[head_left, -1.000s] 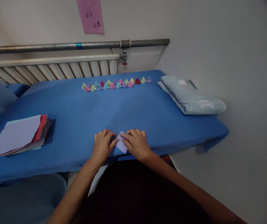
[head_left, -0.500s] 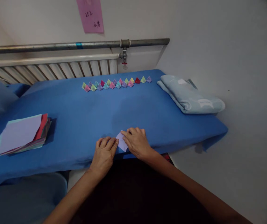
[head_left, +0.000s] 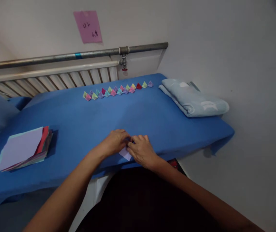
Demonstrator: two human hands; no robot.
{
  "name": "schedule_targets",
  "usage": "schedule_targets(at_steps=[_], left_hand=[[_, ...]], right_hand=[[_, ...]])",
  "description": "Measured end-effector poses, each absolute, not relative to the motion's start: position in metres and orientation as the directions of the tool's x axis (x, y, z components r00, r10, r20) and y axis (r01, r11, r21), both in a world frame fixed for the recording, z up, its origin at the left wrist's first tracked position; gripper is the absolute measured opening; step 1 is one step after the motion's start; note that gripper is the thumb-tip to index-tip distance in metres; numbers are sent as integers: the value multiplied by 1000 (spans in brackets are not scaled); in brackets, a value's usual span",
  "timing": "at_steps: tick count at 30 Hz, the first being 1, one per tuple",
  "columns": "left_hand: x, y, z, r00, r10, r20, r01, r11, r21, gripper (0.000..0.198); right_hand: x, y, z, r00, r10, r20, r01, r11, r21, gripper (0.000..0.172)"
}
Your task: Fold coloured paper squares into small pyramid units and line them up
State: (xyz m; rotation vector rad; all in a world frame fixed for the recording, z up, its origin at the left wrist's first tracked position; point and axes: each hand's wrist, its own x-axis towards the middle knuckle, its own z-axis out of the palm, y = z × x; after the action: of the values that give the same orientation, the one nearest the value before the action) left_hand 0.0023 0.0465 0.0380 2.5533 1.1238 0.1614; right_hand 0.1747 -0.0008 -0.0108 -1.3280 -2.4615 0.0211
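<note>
Lilac folded-paper piece: a small piece of pale lilac paper (head_left: 125, 154) lies on the blue cloth-covered surface (head_left: 84, 119), under the right grip's thumb side; only its near corner shows.
Left grip: the bare left hand (head_left: 115, 142) arches over the paper, fingers bunched and tips bent down beside the right grip's; whether they pinch the paper I cannot tell.
Right grip: the bare right hand (head_left: 142, 150) lies low, thumb and fingers curled over the paper's right side; whether they pinch or only press is hidden.
What has just changed: the left grip, half a second ago flat at the paper's left corner, has swung up and across to its far end.
Meaning for the paper: handling seems now centred on the far part, with the right grip probably steadying; the fold itself is covered.
Small multicoloured folded-paper shapes: a zigzag row (head_left: 125, 91) well beyond both grips.
Stacked coloured sheets: a lilac-topped pile (head_left: 19, 148), well left of the left grip.
</note>
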Motion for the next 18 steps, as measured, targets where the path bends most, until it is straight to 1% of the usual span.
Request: schedule_targets(at_steps=[1, 3, 6, 10, 15, 18], left_hand=[[5, 55, 40, 702, 705, -106, 684, -624, 379, 21], [8, 65, 42, 719, 673, -173, 676, -621, 396, 20], [9, 71, 43, 717, 669, -198, 684, -617, 391, 20], [8, 72, 42, 704, 674, -225, 700, -601, 386, 20], [9, 72, 43, 685, 683, -254, 719, -576, 389, 24], [13, 73, 45, 679, 684, -266, 726, -572, 383, 18]], right_hand=[[176, 0, -10, -509, 812, 286, 804, 567, -180, 22], [178, 2, -9, -510, 813, 280, 796, 570, -205, 26], [180, 4, -6, -495, 823, 278, 783, 561, -268, 30], [185, 2, -6, -476, 826, 300, 741, 561, -368, 28], [189, -2, -9, -550, 770, 323, 696, 636, -333, 23], [191, -2, -10, -510, 786, 350, 681, 618, -393, 21]])
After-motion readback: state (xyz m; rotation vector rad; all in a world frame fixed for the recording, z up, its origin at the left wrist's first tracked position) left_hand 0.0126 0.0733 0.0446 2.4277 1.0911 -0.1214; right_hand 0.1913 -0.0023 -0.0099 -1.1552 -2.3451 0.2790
